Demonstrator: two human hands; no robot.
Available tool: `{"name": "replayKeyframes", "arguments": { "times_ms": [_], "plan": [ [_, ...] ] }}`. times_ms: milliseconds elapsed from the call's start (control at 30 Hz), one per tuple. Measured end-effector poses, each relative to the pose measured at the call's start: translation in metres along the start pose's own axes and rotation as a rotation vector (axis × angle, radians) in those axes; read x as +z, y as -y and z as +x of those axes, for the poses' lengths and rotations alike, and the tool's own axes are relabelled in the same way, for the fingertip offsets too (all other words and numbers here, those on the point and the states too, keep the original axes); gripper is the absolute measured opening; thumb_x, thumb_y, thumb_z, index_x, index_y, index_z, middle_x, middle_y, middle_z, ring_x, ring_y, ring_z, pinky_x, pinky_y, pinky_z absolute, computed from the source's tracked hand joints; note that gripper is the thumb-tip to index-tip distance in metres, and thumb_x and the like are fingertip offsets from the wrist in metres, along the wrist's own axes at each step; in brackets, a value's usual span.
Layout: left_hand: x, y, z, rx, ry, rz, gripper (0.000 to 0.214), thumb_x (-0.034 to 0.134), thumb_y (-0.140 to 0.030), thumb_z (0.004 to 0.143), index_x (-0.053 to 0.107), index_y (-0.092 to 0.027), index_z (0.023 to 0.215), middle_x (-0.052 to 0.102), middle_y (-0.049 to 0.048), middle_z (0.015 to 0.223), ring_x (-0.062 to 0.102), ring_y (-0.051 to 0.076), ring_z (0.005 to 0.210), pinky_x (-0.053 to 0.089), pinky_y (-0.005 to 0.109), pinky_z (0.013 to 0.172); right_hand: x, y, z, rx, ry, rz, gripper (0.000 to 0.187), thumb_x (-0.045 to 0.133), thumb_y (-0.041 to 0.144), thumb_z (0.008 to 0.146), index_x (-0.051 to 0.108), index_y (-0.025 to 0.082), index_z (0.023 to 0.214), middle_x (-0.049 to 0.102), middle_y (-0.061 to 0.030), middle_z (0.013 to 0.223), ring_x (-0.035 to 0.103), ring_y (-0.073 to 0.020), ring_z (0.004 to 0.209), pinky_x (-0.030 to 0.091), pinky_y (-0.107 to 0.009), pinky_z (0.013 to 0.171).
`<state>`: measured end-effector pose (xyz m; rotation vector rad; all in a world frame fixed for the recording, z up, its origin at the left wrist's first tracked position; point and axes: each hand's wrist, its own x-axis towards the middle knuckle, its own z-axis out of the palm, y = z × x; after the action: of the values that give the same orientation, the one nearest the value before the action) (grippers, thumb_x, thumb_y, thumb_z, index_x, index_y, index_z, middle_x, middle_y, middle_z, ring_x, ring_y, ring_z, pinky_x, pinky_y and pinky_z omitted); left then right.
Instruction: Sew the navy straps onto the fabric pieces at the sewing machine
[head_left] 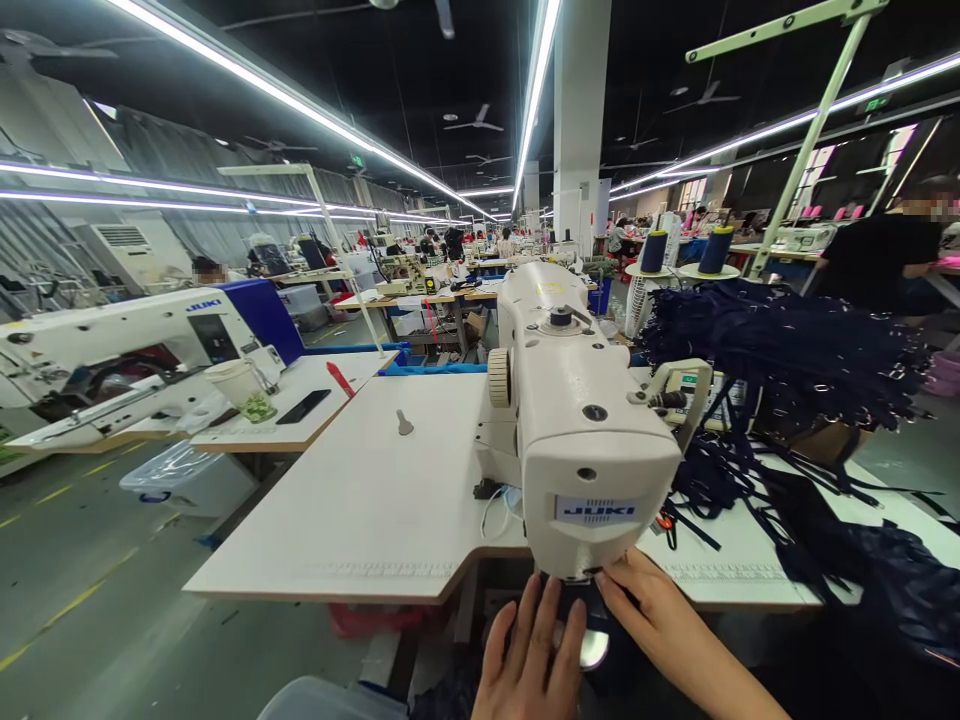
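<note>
A cream JUKI sewing machine (581, 430) stands on a white table (375, 500) in front of me. My left hand (532, 660) lies flat, fingers spread, on dark navy fabric (577, 605) just under the machine's head. My right hand (652, 610) comes in from the lower right and presses the same fabric beside the needle area. The needle itself is hidden by the machine's head. A pile of navy straps and fabric (780, 355) lies to the right of the machine.
Two navy thread cones (716, 250) stand behind the pile. To the left is another JUKI machine (112, 350) with a cup (240, 385), a phone (302, 406) and a red pen (340, 379). A clear bin (180, 475) sits on the floor. Other people work further back.
</note>
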<state>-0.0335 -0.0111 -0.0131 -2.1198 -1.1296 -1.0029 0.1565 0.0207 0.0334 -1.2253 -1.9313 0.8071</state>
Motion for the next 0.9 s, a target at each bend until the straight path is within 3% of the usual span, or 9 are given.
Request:
{"name": "replayKeyframes", "arguments": {
  "times_ms": [267, 533, 667, 900],
  "plan": [
    [0.0022, -0.0043, 0.0005, -0.03, -0.017, 0.05, 0.03, 0.048, -0.03, 0.095, 0.064, -0.027, 0.121, 0.067, 0.0008, 0.122, 0.063, 0.015, 0.113, 0.02, 0.032, 0.117, 0.0016, 0.0016, 0.001, 0.026, 0.015, -0.035, 0.032, 0.038, 0.029, 0.101, 0.068, 0.021, 0.103, 0.059, -0.0087, 0.1, 0.06, -0.0228, 0.099, 0.049, -0.037, 0.093],
    [0.0008, -0.0063, -0.0008, -0.055, 0.043, 0.077, 0.03, 0.044, -0.032, 0.098, 0.063, -0.032, 0.121, 0.068, -0.0028, 0.122, 0.064, 0.014, 0.111, 0.019, 0.031, 0.118, -0.0013, 0.0026, 0.0009, 0.042, 0.047, -0.038, 0.033, 0.037, 0.03, 0.1, 0.067, 0.018, 0.104, 0.059, -0.0125, 0.108, 0.059, -0.0238, 0.103, 0.05, -0.035, 0.092],
    [0.0021, -0.0074, 0.0003, -0.069, -0.008, 0.051, 0.028, 0.046, -0.03, 0.097, 0.066, -0.031, 0.116, 0.069, -0.0015, 0.119, 0.065, 0.015, 0.109, 0.021, 0.031, 0.117, -0.0007, 0.0034, 0.0014, 0.043, 0.046, -0.052, 0.032, 0.037, 0.03, 0.1, 0.066, 0.019, 0.105, 0.059, -0.0126, 0.11, 0.058, -0.0244, 0.108, 0.047, -0.035, 0.096],
    [0.0069, -0.0067, 0.0018, -0.091, -0.106, 0.062, 0.028, 0.043, -0.029, 0.096, 0.07, -0.027, 0.107, 0.072, 0.0025, 0.112, 0.068, 0.016, 0.102, 0.025, 0.03, 0.114, 0.0035, -0.0015, 0.0024, 0.042, 0.036, -0.038, 0.032, 0.038, 0.03, 0.1, 0.066, 0.02, 0.089, 0.06, -0.0111, 0.103, 0.06, -0.024, 0.102, 0.048, -0.033, 0.09]
  ]
}}
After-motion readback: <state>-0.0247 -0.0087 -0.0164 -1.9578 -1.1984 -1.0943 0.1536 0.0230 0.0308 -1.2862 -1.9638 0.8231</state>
